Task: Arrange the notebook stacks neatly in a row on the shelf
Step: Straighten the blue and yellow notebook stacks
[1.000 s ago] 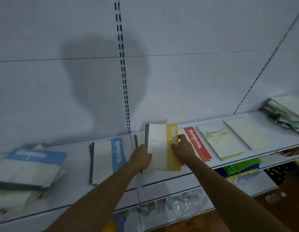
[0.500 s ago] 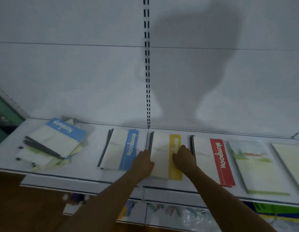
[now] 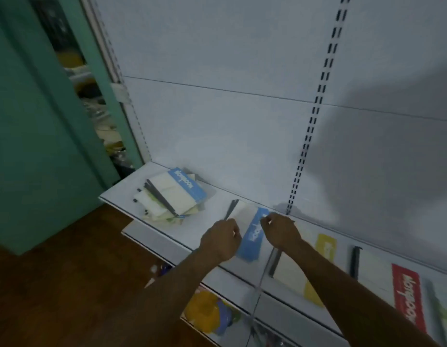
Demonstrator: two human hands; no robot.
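Head view: left hand (image 3: 221, 240) fingers curled on blue stack (image 3: 250, 230) near-left edge; right hand (image 3: 280, 230) fingers pinch its far-right corner. Stack flat on shelf (image 3: 212, 209), between messy pile (image 3: 171, 196) at left and yellow stack (image 3: 315, 269) at right. Risk: uneven push skews stack, covers slide, row gaps uneven. Frame blurred.

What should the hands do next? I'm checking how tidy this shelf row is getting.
Probably square up the blue-striped notebook stack: both the left hand and right hand are already on it, and it lies angled beside the yellow-striped stack. After that, the messy pile at the shelf end looks like the next job.
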